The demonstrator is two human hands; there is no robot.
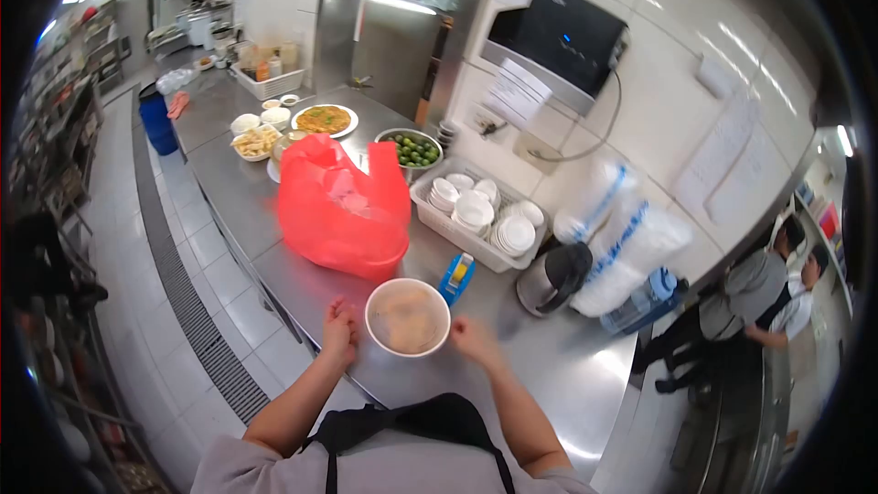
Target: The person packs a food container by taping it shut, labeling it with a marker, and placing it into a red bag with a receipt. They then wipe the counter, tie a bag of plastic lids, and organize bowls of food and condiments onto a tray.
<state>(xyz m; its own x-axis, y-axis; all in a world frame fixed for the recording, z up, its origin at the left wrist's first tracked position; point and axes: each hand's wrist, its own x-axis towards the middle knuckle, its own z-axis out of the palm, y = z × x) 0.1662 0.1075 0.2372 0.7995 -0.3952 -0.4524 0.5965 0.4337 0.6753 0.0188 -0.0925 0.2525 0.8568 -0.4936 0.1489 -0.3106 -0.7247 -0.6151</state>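
A round white takeaway bowl [408, 317] stands on the steel counter in front of me, with pale brown contents whose kind I cannot make out. There seems to be a clear cover over it. My left hand [340, 333] is just left of the bowl, its fingers curled together. To the right of the rim is my right hand [473, 340], closed and slightly blurred. What either hand pinches, if anything, is too small to see. A full red plastic bag [343, 210] sits just beyond the bowl. A blue tape dispenser [456, 278] lies by the bowl's right side.
Around the bag are a plate with an omelette-like food [325, 120], a bowl of green limes [409, 148] and a basket of small white dishes [476, 210]. A kettle [554, 279] and plastic-wrapped stacks [631, 252] stand right. Two people [745, 306] are at far right.
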